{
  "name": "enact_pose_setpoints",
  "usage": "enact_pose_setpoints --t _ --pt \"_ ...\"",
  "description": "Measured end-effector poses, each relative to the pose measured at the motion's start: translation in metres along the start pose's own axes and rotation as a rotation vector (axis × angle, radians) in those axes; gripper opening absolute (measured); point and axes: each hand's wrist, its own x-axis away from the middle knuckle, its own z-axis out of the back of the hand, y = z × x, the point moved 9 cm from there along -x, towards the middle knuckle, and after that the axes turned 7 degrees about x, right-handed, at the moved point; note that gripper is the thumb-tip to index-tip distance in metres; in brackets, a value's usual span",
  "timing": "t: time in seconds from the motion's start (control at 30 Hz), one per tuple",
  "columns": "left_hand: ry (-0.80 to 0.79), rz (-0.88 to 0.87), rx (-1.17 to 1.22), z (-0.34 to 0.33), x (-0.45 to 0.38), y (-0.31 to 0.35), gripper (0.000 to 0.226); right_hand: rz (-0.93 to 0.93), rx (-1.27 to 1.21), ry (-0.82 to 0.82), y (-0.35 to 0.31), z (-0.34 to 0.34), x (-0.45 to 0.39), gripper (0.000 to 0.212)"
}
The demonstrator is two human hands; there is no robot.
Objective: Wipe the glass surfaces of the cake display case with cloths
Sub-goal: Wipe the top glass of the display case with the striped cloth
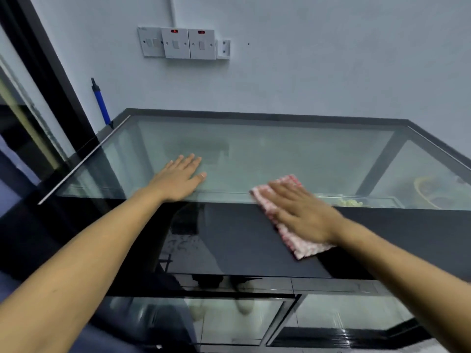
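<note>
While the wiping is plainly under way, I can't call much of it finished from what I see. My right hand (303, 212) lies flat on the red-and-white checked cloth (288, 220), fingers (283, 191) straight and spread, pressing it down rather than gripping it; the cloth straddles the near edge of the top glass (280, 154) and the dark sloping front pane (229, 238) below it. My left hand (178, 178) is open too, palm down on the top glass to the left of the cloth and well apart from it, holding nothing, so I judge it is just bracing me. There is only the one cloth in view. The top glass looks hazy and greyish across most of its span, which I take to mean it has yet to be gone over properly, though the light is dim and I can't tell smears from reflections. The front pane shows faint marks near its middle, so that wants attention as well. Lower down, the clear panels (242, 319) near the bottom of the display case (397, 121) appear untouched, and the slanted side pane (428, 174) on the right likewise. I'd put the task at an early stage, with most glass left.
</note>
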Motion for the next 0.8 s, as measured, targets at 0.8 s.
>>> enact_pose_setpoints --t 0.8 --pt "-0.056 -0.057 0.014 0.021 -0.005 -0.089 0.058 -0.343 -0.049 0.027 -0.013 0.003 -0.135 0.057"
